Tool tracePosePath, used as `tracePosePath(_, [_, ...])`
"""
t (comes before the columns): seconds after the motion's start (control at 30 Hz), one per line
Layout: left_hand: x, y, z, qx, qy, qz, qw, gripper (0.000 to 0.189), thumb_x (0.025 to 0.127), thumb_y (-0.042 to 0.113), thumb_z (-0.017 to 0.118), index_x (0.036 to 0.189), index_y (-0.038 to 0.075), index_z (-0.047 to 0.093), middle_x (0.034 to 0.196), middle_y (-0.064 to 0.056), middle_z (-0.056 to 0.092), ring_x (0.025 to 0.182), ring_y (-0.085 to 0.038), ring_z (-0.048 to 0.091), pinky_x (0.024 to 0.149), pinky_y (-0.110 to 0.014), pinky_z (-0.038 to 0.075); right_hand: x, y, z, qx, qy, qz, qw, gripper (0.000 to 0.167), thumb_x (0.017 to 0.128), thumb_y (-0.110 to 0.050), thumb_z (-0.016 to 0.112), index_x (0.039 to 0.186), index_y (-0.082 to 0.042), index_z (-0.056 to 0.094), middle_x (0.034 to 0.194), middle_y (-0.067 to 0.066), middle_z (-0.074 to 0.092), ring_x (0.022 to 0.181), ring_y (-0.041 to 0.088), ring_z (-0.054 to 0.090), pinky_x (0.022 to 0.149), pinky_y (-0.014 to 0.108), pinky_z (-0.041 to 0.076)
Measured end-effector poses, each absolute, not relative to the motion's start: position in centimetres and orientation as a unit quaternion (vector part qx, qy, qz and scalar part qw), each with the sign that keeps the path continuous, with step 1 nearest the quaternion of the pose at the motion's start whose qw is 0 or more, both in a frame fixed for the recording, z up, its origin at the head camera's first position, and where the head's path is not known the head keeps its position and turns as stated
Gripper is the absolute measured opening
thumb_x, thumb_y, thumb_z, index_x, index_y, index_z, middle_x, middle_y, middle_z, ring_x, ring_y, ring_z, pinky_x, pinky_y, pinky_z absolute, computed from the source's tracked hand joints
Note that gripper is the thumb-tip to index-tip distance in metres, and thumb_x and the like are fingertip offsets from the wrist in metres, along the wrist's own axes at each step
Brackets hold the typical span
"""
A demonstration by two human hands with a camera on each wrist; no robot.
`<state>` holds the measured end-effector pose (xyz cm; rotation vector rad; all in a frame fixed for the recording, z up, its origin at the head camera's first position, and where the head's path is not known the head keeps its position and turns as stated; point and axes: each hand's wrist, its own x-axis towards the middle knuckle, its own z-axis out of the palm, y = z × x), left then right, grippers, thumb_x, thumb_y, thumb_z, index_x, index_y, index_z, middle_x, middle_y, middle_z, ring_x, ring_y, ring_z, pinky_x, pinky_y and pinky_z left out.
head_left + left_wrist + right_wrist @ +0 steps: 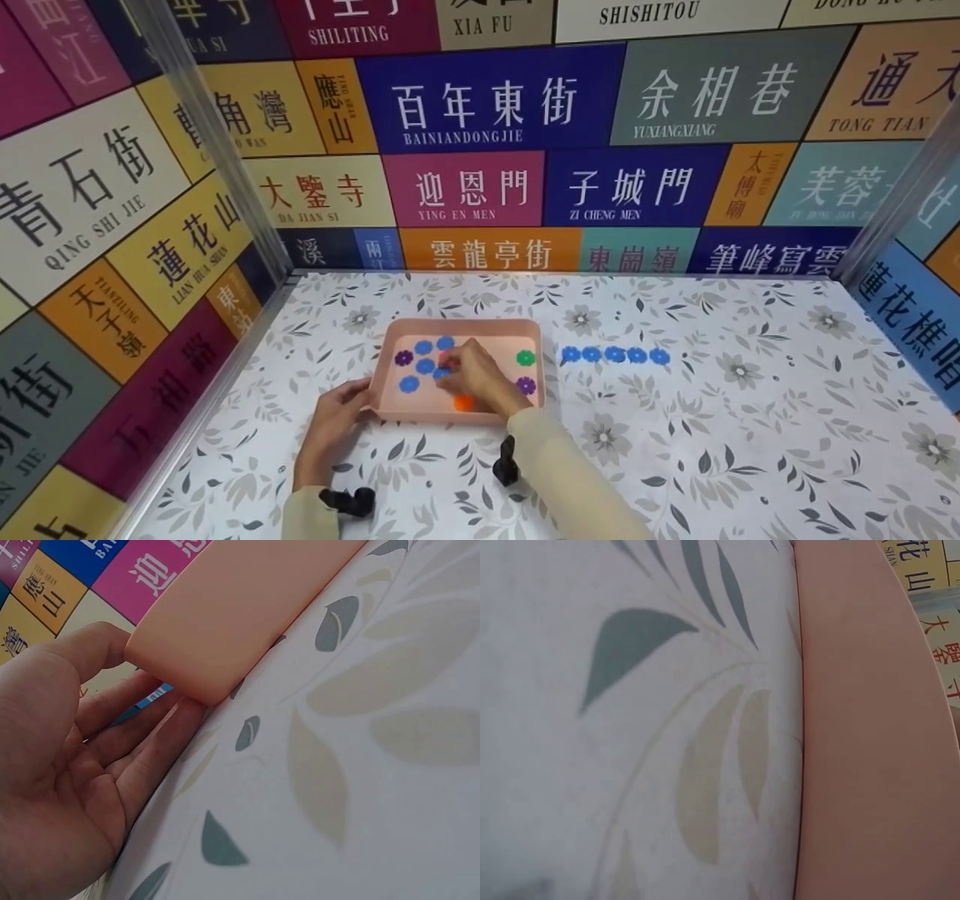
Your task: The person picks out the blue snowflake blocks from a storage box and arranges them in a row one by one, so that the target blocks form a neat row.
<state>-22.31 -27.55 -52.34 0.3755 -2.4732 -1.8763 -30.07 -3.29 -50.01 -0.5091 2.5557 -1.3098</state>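
A pink tray (465, 328) with raised walls holds several small flower-shaped plastic pieces. My left hand (339, 409) grips its near left corner; in the left wrist view the thumb (105, 641) lies at the rim and the other fingers reach low along the wall. Inside the tray, my right hand (480, 375) bends its fingers down and pinches a blue flower-shaped piece (441, 373), partly covered by the fingertips. A reddish piece (444, 355) shows just behind those fingers. In the right wrist view only the tray's outer wall (877, 727) and the tablecloth appear; the hand is hidden.
Right of the tray, several blue flower-shaped pieces (615, 355) lie in a row on the flower-patterned tablecloth (720, 427). Other pieces in the tray include a green one (525, 358), a purple one (404, 358) and an orange one (463, 403). Sign-covered panels (487, 112) stand behind and beside the table.
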Motion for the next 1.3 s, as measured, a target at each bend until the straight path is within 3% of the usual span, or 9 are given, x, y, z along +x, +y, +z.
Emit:
tracePosePath(0.27, [-22.3, -27.4, -52.3, 0.125, -0.79, -0.601, 0.006, 0.042, 0.099, 0.016, 0.057, 0.137, -0.001, 0.057, 0.138, -0.023, 0.06, 0.122, -0.031, 0.062, 0.099, -0.039, 0.057, -30.5, -3.0, -49.9, -0.186, 0.878, -0.422, 0.129, 0.026, 0.079, -0.016, 0.084, 0.099, -0.006, 0.07, 0.1, 0.004, 0.05, 0.089, 0.018, 0.051, 0.077, 0.028, 0.048])
tracePosePath(0.6, [-22.3, -27.4, -52.1, 0.115, -0.788, -0.605, 0.012, 0.041, 0.1, 0.015, 0.058, 0.136, -0.003, 0.057, 0.138, -0.025, 0.06, 0.12, -0.032, 0.063, 0.096, -0.039, 0.059, -30.6, -2.9, -50.1, -0.23, 0.875, -0.413, 0.105, 0.027, 0.08, -0.015, 0.081, 0.101, -0.004, 0.068, 0.1, 0.007, 0.062, 0.087, 0.015, 0.055, 0.082, 0.03, 0.054])
tracePosePath(1.3, [-22.4, -27.4, -52.3, 0.14, -0.795, -0.59, -0.007, 0.042, 0.1, 0.021, 0.057, 0.139, 0.005, 0.058, 0.143, -0.018, 0.058, 0.125, -0.029, 0.061, 0.102, -0.041, 0.055, -30.8, -2.2, -49.8, -0.24, 0.884, -0.378, 0.134, 0.034, 0.084, -0.019, 0.079, 0.116, -0.01, 0.075, 0.106, 0.002, 0.073, 0.095, 0.013, 0.064, 0.095, 0.032, 0.058])
